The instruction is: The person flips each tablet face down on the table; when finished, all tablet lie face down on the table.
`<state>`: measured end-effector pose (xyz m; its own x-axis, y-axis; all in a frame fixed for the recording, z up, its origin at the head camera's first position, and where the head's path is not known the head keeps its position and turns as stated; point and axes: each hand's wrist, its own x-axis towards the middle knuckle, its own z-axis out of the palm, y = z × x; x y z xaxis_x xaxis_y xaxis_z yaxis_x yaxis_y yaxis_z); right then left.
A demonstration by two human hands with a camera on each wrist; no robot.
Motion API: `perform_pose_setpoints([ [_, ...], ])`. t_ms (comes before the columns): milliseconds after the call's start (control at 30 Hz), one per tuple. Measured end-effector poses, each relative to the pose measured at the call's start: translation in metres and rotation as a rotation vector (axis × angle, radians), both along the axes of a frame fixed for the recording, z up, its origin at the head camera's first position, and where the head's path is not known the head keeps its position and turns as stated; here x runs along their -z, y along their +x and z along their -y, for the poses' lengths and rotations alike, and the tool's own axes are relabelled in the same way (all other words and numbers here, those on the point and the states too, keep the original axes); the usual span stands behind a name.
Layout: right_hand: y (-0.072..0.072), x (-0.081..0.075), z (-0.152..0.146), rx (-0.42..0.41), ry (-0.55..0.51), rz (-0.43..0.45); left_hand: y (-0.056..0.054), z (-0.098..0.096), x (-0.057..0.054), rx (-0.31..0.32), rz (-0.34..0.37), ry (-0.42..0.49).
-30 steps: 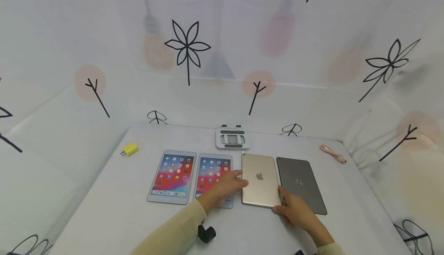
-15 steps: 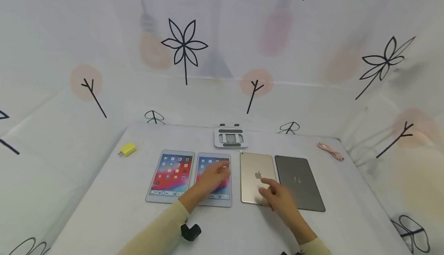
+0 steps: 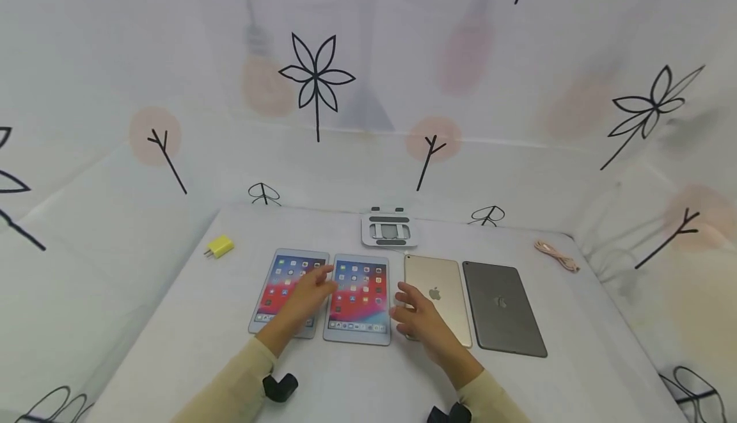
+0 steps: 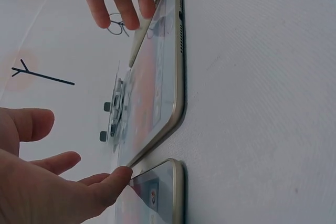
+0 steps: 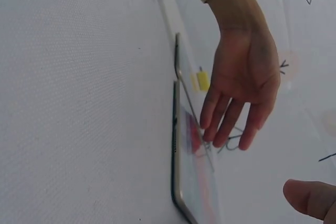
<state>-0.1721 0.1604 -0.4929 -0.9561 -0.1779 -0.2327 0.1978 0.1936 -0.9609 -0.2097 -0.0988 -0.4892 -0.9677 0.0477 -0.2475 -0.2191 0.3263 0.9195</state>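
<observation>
Four flat tablets lie in a row: a lit white-framed tablet at far left, a second lit tablet beside it, a gold-backed tablet and a dark grey tablet face down. My left hand hovers over the leftmost one, its fingers loosely extended near the second tablet's left edge. On the other side of that tablet, my right hand overlaps the gold tablet's lower left part, fingers spread and slightly bent. Both hands hold nothing. In the left wrist view, the left fingertips come close to the gap between the lit tablets.
A folded silver stand sits at the back middle of the white table. To the left lies a yellow charger plug, and a coiled pink cable is at the back right. Patterned cloth rises behind the table.
My right hand has left the gold tablet's lower right edge and moved left. My left hand has drawn left across the second tablet, uncovering its screen. The tablets keep their places.
</observation>
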Motion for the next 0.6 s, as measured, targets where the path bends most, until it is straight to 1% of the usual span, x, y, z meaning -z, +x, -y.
perform_pose_setpoints([
  [133, -0.0027, 0.0006, 0.0007, -0.006, -0.012, 0.01, -0.0011, 0.0002, -0.0009, -0.012, 0.015, 0.045],
  [300, -0.0046, 0.0022, 0.0012, -0.013, -0.033, 0.029, -0.0007, -0.0007, 0.0017, -0.01, 0.032, 0.074],
  [433, -0.0042, 0.0022, 0.002, -0.022, -0.041, 0.039, 0.0002, -0.0022, 0.002, 0.026, 0.026, 0.089],
  [600, -0.0037, 0.0, 0.0047, -0.024, -0.079, 0.051, 0.0015, -0.0034, 0.0003, 0.078, 0.013, 0.094],
])
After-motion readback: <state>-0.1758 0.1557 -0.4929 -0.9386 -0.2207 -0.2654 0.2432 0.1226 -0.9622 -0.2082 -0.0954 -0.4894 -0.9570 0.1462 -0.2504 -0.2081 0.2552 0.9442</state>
